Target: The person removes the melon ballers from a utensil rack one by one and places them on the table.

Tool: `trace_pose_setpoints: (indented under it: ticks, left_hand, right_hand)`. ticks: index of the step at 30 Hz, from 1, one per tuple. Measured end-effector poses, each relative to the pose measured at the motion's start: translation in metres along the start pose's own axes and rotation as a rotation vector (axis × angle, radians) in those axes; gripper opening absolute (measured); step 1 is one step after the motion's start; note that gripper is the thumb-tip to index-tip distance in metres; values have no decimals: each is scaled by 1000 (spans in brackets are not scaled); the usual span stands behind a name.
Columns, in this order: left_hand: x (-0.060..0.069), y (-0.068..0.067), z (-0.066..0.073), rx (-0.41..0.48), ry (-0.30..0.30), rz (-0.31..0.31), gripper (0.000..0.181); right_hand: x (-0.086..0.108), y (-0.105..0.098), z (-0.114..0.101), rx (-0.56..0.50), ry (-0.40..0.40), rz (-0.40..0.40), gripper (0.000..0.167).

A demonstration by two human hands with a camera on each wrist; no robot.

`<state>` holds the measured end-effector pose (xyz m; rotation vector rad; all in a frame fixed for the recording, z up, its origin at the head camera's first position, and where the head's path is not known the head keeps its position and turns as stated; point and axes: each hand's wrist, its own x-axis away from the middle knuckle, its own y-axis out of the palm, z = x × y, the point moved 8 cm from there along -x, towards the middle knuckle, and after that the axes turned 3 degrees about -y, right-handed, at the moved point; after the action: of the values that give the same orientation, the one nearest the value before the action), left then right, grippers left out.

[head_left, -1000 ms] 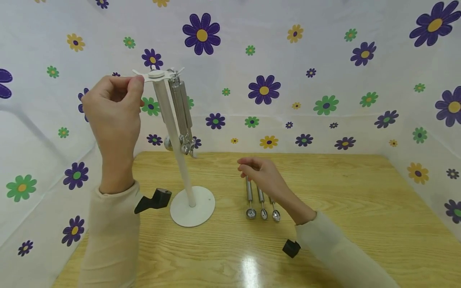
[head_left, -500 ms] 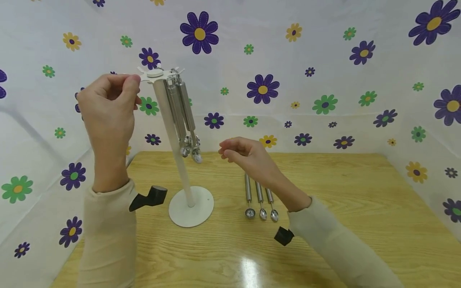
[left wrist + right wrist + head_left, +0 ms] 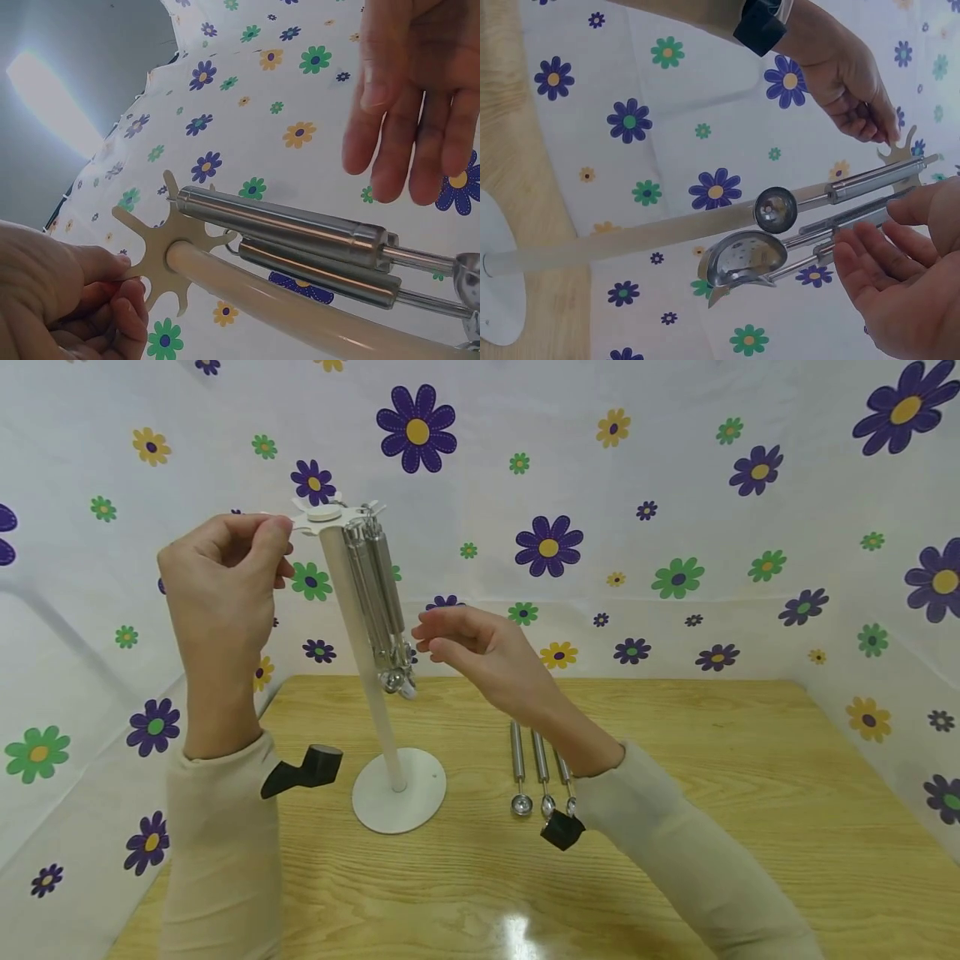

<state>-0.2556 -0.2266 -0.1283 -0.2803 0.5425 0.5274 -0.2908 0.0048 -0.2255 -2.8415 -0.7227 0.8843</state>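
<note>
The left hand pinches one prong of the white star-shaped top of the stand, thumb pressed against the fingers with hardly any gap between them; judging by the grip, this steadies or controls the top, which might otherwise turn or rock. Steel utensils hang by their handle ends from the prongs at the side of the pole nearer the right hand, bowls downward, presumably because loops like the ring seen in the left wrist view let them swing freely and stay off the table. They overlap so closely that their exact number cannot be told. The round base lies flat on the wooden table, its broad disc likely there to keep the tall pole from tipping.

The right hand is beside the hanging utensils, fingers loosely bent and thumb well apart from them, moderately wide, and holds nothing; it appears close to the steel without touching. Below its wrist, three more utensils lie side by side on the table, bowls toward the person, a spacing that probably makes each easy to pick out singly
</note>
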Motion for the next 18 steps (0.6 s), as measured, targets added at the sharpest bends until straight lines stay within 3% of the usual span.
trace_pose_setpoints:
  ticks: [10, 18]
  left_hand:
    - [0, -1, 0, 10, 0, -3, 26]
    - [1, 0, -1, 3, 0, -5, 26]
  right_hand:
    - [-16, 11, -13, -27, -77, 0, 33]
    - [-24, 17, -14, -75, -69, 11, 35]
